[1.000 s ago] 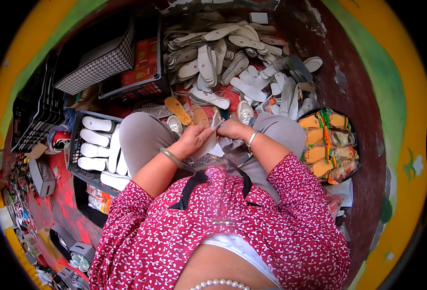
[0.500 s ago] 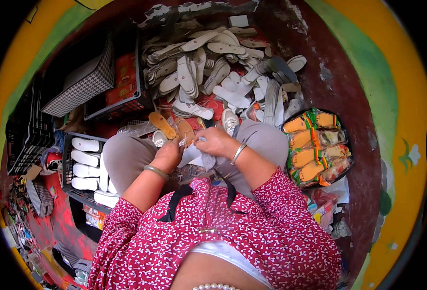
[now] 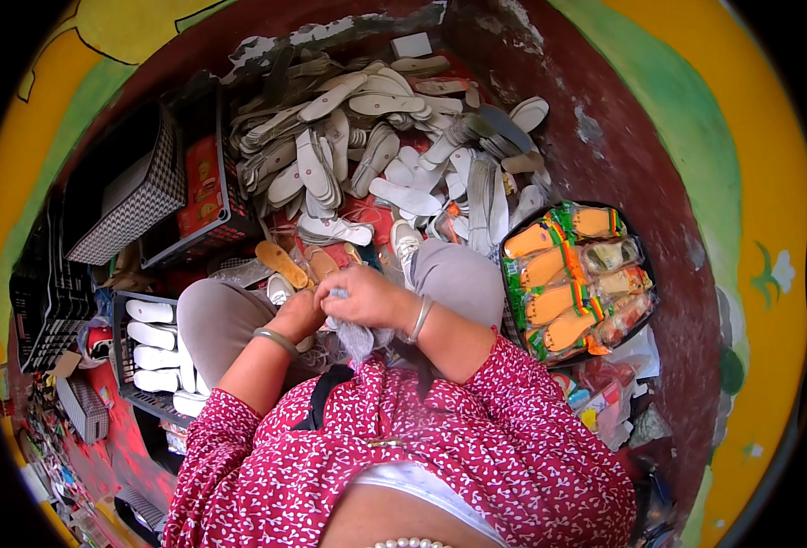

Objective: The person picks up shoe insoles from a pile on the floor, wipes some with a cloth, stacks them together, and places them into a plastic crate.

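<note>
My two hands meet over my lap, fingertips close together. My right hand [image 3: 371,297] is closed round a crumpled light grey piece [image 3: 357,341], perhaps cloth or a wrapper, which hangs below the palm and shows between the fingers. Beside it my left hand [image 3: 295,317] is closed with its fingers pinched; what it holds is hidden. Just past the hands lie an orange-yellow insole [image 3: 282,264] and a tan insole [image 3: 321,262]. My grey-trousered knees flank the hands, and a white sneaker [image 3: 405,241] shows at the right foot.
Ahead spreads a large heap of white and grey insoles [image 3: 388,103]. A black crate [image 3: 138,395] with white insoles stands at my left, near a checked box [image 3: 138,196]. On the right a dark basket [image 3: 645,239] holds packaged orange insoles. A dark red wall [image 3: 636,173] rises behind it.
My hands have drawn together and shifted slightly left and down in the view. The white insole seen between them before no longer shows. The whole view has tilted a little.
</note>
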Available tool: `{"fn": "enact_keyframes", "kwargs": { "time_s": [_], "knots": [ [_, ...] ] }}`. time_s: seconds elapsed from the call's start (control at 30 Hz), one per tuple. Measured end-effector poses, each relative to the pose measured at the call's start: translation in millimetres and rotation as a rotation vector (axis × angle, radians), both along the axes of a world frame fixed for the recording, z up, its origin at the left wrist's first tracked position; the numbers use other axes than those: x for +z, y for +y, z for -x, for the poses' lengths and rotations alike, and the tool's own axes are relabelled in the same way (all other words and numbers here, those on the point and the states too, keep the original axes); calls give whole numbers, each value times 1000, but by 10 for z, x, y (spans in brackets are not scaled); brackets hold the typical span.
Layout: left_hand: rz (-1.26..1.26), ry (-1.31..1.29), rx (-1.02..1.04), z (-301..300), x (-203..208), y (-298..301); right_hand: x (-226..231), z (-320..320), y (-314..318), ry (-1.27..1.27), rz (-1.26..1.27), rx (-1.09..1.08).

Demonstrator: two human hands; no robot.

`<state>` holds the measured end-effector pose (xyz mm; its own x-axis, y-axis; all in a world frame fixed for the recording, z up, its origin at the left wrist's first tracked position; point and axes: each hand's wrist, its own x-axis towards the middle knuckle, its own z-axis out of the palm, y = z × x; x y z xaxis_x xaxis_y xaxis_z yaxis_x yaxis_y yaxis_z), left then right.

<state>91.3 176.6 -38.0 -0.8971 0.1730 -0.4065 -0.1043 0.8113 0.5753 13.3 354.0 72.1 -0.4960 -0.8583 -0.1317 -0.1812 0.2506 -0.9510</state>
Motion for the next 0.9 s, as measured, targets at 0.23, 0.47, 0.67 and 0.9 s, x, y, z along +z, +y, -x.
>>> {"fn": "enact_keyframes", "kwargs": {
  "time_s": [0.23,0.47,0.67,0.9],
  "knots": [
    [-120,-1,37,640,128,84,60,256,131,-394,238,-124],
    [-46,124,242,1709,-412,-98,118,174,32,-433,184,-135],
    [6,-186,551,2083,-1153,-514,149,215,-16,-596,81,-247],
    [-35,-141,824,2199,-1569,-924,239,280,-44,-736,8,-279]
  ]
}}
